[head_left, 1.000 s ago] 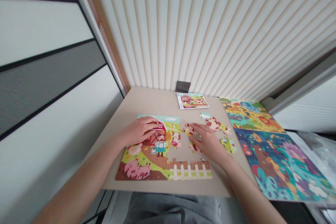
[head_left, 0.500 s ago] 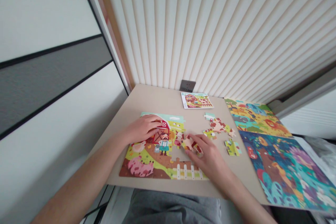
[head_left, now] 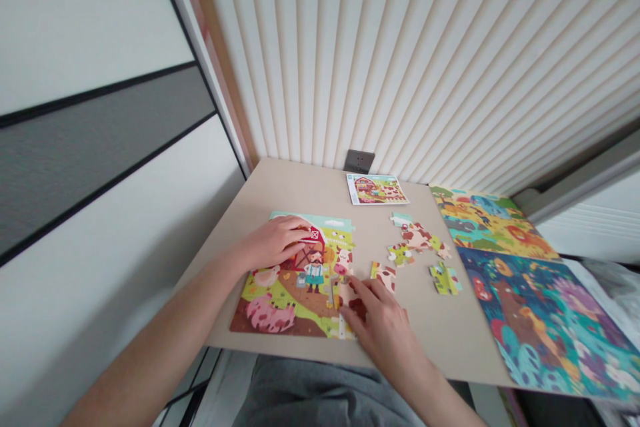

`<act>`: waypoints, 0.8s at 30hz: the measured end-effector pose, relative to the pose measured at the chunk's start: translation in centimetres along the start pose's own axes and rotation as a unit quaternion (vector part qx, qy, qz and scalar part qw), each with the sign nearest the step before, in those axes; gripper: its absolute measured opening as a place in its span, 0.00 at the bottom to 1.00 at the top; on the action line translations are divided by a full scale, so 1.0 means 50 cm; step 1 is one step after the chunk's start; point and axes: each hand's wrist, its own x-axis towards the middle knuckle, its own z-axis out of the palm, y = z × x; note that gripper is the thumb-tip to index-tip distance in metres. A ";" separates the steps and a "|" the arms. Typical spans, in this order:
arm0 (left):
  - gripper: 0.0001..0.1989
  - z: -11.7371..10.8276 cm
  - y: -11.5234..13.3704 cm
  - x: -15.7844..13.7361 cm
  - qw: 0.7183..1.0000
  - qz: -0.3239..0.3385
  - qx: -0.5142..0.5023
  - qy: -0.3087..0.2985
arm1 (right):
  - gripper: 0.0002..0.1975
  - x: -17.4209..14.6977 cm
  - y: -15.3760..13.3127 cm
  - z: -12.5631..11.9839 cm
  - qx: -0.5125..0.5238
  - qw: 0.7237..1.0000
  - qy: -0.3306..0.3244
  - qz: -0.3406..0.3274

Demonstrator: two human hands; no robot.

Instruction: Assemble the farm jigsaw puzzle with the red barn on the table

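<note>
A partly assembled farm jigsaw puzzle (head_left: 280, 315) lies on the table, with a red barn, a farmer, a pig and a cow's head on it. My left hand (head_left: 277, 241) rests flat over its upper left part, fingers stretched across the barn. At the puzzle's right side, my right hand (head_left: 383, 320) grips a puzzle piece (head_left: 345, 291) with cream and brown patches between thumb and fingers, next to a gap below the cow's head. The fingers cover part of that piece and of the fence. Just beyond my right hand lies a loose cow-patch piece (head_left: 385, 275).
Several loose puzzle pieces (head_left: 416, 237) lie right of the puzzle, with a green piece (head_left: 444, 278) nearer. A picture card (head_left: 379, 189) of the farm scene sits by the wall socket (head_left: 359, 161). An animal puzzle (head_left: 493, 223) and a dark blue one (head_left: 545, 327) fill the right side.
My right hand has moved left and slightly nearer me, now at the gap with a piece. A cow-patch piece now lies apart, right of the puzzle. My left hand has stayed in place.
</note>
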 end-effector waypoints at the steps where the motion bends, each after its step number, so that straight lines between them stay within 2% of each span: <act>1: 0.14 0.001 -0.001 0.000 1.000 -0.001 0.000 -0.002 | 0.23 0.002 0.001 -0.002 -0.002 1.000 -0.001 -0.006; 6: 0.14 0.003 -0.003 -0.002 1.000 -0.007 0.002 -0.006 | 0.22 0.016 0.000 -0.002 -0.027 0.999 0.015 -0.036; 10: 0.14 0.001 -0.001 -0.001 1.000 -0.004 -0.001 -0.004 | 0.21 0.024 -0.005 0.002 -0.033 0.999 0.023 -0.035; 15: 0.14 0.003 -0.003 -0.001 1.000 -0.003 -0.012 0.009 | 0.13 0.020 0.005 -0.009 0.010 0.998 0.027 -0.055; 21: 0.13 0.003 -0.003 -0.001 1.000 -0.001 -0.010 0.005 | 0.14 0.024 0.035 -0.033 0.031 0.998 0.029 -0.051; 24: 0.13 0.001 -0.002 -0.001 1.000 -0.005 -0.007 0.000 | 0.15 0.031 0.038 -0.036 0.030 0.997 0.021 -0.073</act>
